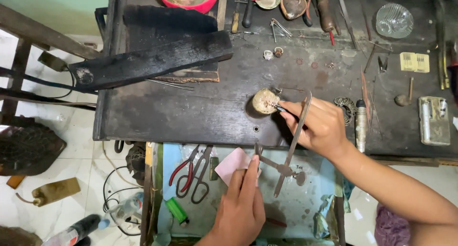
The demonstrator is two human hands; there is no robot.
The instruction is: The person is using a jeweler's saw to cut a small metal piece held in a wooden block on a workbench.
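My right hand rests on the dark workbench and grips thin metal tweezers, whose tips touch a small round pale block. A long metal divider tool leans across that hand and reaches down over the drawer. My left hand reaches up over the open drawer, its fingertips on a pink piece of paper and next to the divider's lower arm.
Red-handled pliers, scissors and a green lighter lie in the drawer. A charred wooden block lies at the bench's left. Small bowls, a glass dome, a ring-sizer bundle and hand tools sit at the back and right.
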